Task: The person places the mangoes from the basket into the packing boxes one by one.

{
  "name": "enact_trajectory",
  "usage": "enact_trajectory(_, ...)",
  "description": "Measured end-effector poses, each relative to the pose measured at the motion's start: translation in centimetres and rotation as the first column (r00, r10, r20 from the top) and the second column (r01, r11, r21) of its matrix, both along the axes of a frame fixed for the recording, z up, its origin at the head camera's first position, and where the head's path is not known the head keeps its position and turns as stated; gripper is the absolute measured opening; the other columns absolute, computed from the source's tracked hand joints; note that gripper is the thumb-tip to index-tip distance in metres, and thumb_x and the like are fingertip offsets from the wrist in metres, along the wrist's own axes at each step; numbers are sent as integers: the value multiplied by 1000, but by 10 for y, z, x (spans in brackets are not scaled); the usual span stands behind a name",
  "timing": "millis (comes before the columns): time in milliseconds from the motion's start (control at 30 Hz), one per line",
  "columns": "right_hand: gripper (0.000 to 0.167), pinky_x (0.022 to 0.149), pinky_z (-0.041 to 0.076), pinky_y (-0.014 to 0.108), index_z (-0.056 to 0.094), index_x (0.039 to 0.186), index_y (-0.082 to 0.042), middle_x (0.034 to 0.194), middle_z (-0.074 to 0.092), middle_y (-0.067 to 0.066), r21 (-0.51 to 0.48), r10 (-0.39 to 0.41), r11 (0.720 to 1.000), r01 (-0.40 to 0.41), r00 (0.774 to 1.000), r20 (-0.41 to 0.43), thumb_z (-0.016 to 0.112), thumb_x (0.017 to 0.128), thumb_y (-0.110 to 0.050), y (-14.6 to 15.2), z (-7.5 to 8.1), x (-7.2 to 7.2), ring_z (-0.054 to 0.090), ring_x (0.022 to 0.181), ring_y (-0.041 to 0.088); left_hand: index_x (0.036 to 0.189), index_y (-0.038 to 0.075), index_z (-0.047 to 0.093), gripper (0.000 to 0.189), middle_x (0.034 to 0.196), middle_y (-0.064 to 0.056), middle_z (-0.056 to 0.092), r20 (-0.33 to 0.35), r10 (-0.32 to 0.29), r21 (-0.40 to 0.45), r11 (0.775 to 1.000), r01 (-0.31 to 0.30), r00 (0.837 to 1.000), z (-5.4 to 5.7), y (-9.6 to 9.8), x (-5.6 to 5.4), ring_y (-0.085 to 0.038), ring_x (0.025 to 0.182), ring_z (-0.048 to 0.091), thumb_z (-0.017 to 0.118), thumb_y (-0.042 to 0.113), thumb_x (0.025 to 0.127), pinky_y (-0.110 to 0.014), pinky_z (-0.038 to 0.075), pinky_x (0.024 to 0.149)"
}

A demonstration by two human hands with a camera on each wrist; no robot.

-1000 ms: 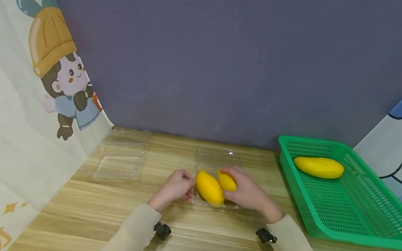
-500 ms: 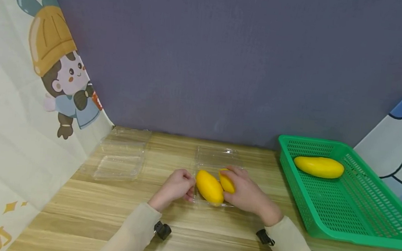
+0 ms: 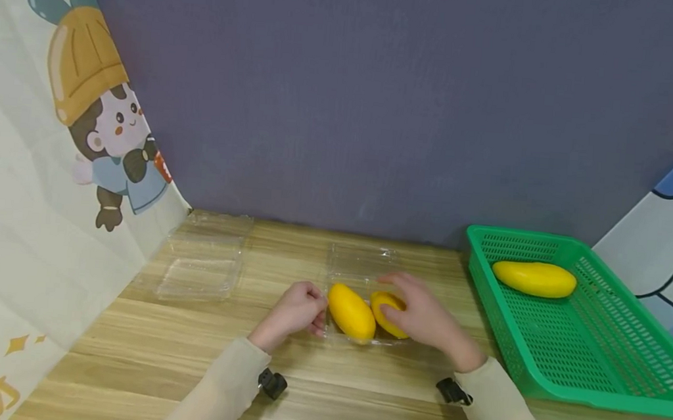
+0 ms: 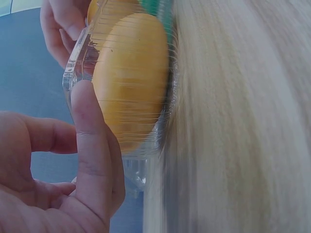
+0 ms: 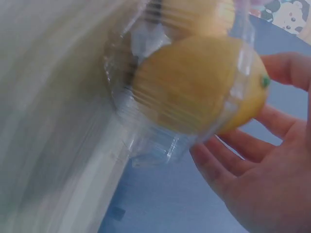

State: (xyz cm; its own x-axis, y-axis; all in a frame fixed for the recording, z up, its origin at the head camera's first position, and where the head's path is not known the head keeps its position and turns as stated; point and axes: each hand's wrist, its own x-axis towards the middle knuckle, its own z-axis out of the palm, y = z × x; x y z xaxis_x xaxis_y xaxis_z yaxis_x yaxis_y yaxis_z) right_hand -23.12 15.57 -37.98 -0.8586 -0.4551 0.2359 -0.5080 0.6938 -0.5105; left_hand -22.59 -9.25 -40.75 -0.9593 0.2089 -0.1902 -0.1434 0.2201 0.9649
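Observation:
Two yellow mangoes lie side by side in a clear plastic clamshell box (image 3: pixel 363 261) on the table. The left mango (image 3: pixel 352 313) slants along the box's left side; the right mango (image 3: pixel 384 304) is partly covered by my right hand (image 3: pixel 426 316). In the right wrist view those fingers are spread loosely around the right mango (image 5: pixel 194 87), which has a green stem end. My left hand (image 3: pixel 299 309) pinches the box's left rim between thumb and finger. Seen from the left wrist, one fingertip (image 4: pixel 87 104) lies along the ribbed wall beside the left mango (image 4: pixel 131 77).
A green basket (image 3: pixel 536 387) stands at the right with one more mango (image 3: pixel 535 279) in it. Another clear box (image 3: pixel 200 277) stands opened at the back left. A dark panel (image 3: pixel 345 105) rises behind the table.
My right hand has loosened its fingers from the right mango and drawn slightly to the right. That mango now lies lower and farther right in the box. The left hand has stayed at the rim.

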Motion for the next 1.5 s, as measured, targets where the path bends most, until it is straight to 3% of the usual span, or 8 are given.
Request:
enact_trajectory(333, 40, 94, 41, 54, 54, 127, -6, 131, 51, 15, -139, -135, 980, 140, 990, 45, 59, 88, -18, 13, 10, -17, 46, 120, 36, 101, -7, 50, 18, 75, -18, 58, 15, 1, -1, 1000, -1, 1000, 2, 0, 0, -21, 55, 60, 50, 9, 93, -35, 57, 56)
enact_trajectory(667, 50, 94, 43, 53, 46, 134, -2, 130, 50, 21, -150, -247, 951, 270, 957, 152, 56, 91, -26, 15, 9, -30, 49, 115, 39, 101, -7, 50, 18, 79, -22, 58, 17, 5, -5, 1000, -4, 1000, 1, 0, 0, -20, 56, 59, 50, 10, 94, -34, 57, 55)
enact_trajectory(967, 51, 95, 42, 52, 44, 134, 1, 128, 50, 26, -170, -289, 929, 329, 931, 221, 54, 92, -26, 18, 1, -41, 50, 115, 39, 103, -7, 49, 20, 80, -22, 58, 4, 4, -10, 1000, -4, 1000, 3, 1, 2, -21, 56, 58, 51, 11, 94, -35, 57, 55)
enact_trajectory(1200, 53, 75, 54, 39, 42, 134, 5, 123, 52, 28, -172, -324, 909, 380, 903, 282, 54, 91, -24, 21, -7, -47, 56, 105, 37, 100, -7, 50, 19, 80, -22, 59, 9, -1, -13, 1000, 2, 1000, 0, 0, 0, -21, 57, 59, 50, 10, 94, -35, 57, 56)
enact_trajectory(1367, 54, 83, 51, 42, 43, 133, 9, 120, 55, 27, -152, -326, 907, 393, 883, 338, 53, 92, -25, 23, -13, -50, 59, 101, 34, 100, -7, 51, 18, 77, -20, 58, 4, 5, -14, 1000, -5, 1000, -1, 0, -1, -20, 56, 58, 50, 10, 93, -35, 57, 55)
enact_trajectory(1500, 54, 82, 52, 41, 43, 133, 10, 115, 60, 24, -186, -301, 897, 402, 862, 408, 52, 92, -24, 23, -17, -52, 61, 97, 32, 100, -7, 50, 17, 77, -20, 58, 6, 11, -14, 1000, -11, 1000, 0, 0, -2, -20, 55, 58, 50, 9, 93, -34, 57, 55)
